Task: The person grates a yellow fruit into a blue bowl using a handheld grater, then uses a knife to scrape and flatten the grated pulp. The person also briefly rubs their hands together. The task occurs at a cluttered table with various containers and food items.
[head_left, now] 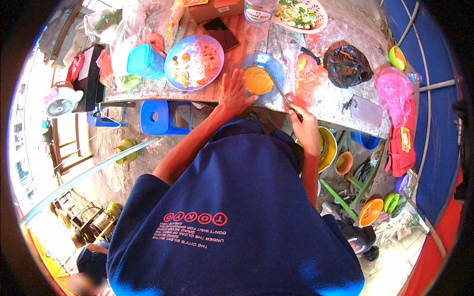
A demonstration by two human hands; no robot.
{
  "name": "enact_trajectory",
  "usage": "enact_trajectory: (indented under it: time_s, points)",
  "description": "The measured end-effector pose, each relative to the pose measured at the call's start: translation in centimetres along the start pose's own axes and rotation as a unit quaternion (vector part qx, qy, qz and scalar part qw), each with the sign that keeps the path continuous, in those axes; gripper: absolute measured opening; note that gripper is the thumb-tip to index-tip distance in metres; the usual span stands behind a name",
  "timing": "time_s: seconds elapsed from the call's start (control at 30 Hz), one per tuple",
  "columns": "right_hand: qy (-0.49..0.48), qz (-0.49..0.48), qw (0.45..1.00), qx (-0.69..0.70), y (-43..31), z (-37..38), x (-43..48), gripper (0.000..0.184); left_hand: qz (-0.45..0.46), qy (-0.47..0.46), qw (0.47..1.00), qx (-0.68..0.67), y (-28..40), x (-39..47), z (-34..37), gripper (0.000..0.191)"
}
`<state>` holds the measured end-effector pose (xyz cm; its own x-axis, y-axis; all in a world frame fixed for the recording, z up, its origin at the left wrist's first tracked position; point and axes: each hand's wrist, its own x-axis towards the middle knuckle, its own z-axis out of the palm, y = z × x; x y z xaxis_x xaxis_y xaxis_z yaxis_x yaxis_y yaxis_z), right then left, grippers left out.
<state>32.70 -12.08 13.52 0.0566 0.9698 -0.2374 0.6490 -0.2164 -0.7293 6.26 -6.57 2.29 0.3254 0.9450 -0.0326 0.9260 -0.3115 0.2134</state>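
A clear bluish plate (277,63) rests near the table's front edge, holding a flat, round yellow-orange food that looks like an omelette (258,80). In my right hand (304,125) is a knife (280,92), its thin blade slanting across the right side of the plate, over the food's edge. My left hand (234,90) is spread flat, fingers apart, at the plate's left side; it holds nothing, and whether it touches the plate cannot be told. Left of that hand stands a larger bluish plate (167,61) bearing white food with brown pieces.
Around the plates are a blue lidded box (142,61), a phone (221,34), a plastic bottle (256,22), a basket of cut vegetables (321,18) and a black plastic bag (347,66). Blue stools (153,117) stand below the table. A person (92,261) is at lower left.
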Motion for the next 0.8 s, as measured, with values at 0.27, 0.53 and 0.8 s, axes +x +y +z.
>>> enact_trajectory:
  time_s: [0.27, 0.53, 0.8]
  points:
    - [-0.005, -0.005, 1.0, 0.006, -0.5, 0.0, -0.1, 0.029, 0.005, 0.033, 0.999, -0.006, 0.0, 0.0, 1.4, 0.096]
    - [0.002, -0.011, 1.0, 0.007, -0.2, 0.5, -0.1, 0.03, -0.002, 0.056, 0.995, -0.081, 1.0, 0.3, 1.4, 0.098]
    - [0.02, -0.022, 1.0, 0.004, 1.1, 1.2, -0.3, 0.029, 0.0, 0.061, 0.996, -0.064, 1.9, 0.7, 1.5, 0.096]
